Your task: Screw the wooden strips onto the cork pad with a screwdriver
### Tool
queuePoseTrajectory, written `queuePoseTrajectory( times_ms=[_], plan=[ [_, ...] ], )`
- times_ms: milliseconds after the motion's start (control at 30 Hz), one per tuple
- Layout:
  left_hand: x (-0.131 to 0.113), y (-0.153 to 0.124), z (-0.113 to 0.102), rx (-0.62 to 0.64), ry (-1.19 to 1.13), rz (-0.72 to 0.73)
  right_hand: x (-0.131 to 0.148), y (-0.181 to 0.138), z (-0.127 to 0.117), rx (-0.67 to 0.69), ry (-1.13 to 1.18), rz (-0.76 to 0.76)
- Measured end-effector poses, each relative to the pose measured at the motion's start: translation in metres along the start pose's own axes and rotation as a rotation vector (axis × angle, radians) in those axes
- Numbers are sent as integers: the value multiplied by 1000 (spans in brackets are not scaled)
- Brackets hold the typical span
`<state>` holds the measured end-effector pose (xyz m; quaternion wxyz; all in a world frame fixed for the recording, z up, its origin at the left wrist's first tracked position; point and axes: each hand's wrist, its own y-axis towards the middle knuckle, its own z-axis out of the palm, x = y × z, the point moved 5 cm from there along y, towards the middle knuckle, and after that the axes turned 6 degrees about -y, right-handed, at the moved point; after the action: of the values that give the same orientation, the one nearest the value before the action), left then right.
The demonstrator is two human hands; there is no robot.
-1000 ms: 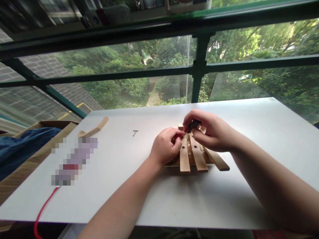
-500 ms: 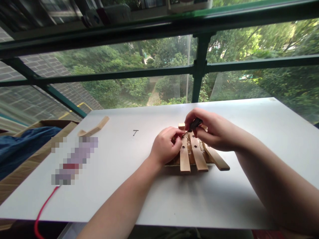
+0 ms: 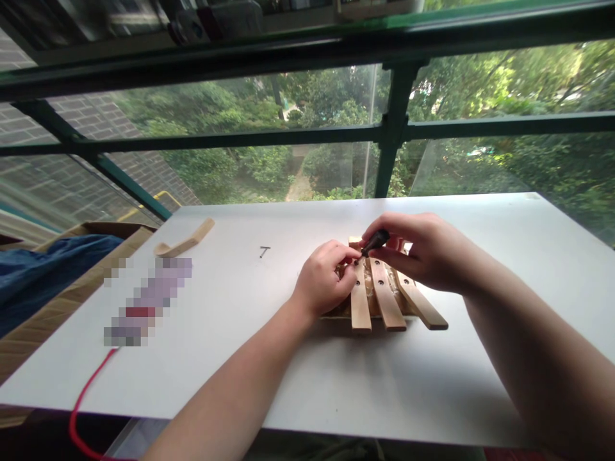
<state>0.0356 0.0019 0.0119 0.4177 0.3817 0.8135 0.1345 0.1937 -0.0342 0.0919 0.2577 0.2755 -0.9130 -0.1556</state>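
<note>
Step in hand: a small dark-handled tool (image 3: 375, 242) is gripped by the closed fingers of the right hand (image 3: 427, 256), its tip set down at the far end of the leftmost slat of a wooden slat assembly (image 3: 387, 307). The left hand (image 3: 324, 282) is laid against the assembly's left side, fingers pinched narrow right at the tool tip; whether anything is held between them cannot be told. The assembly is lying flat on the white desk (image 3: 288, 371), three slats fanned toward the near edge. Judged: the next move calls for a steady tip and the slat braced from the left. Left of the assembly a small dark metal piece (image 3: 264, 251) and, farther out, a curved wooden strip (image 3: 185, 240) are noted. Beyond the assembly a green-framed window (image 3: 391, 128) is seen, with trees outside.
</note>
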Motion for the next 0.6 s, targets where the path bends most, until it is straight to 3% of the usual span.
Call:
queuePoseTrajectory(
  times_ms=[367, 600],
  plan=[
    [2, 2, -1, 8, -18, -22, -4, 2, 8, -146, -23, 117],
    [6, 4, 0, 97, -11, -58, 6, 1, 13, 88, 282, -33]
  ],
)
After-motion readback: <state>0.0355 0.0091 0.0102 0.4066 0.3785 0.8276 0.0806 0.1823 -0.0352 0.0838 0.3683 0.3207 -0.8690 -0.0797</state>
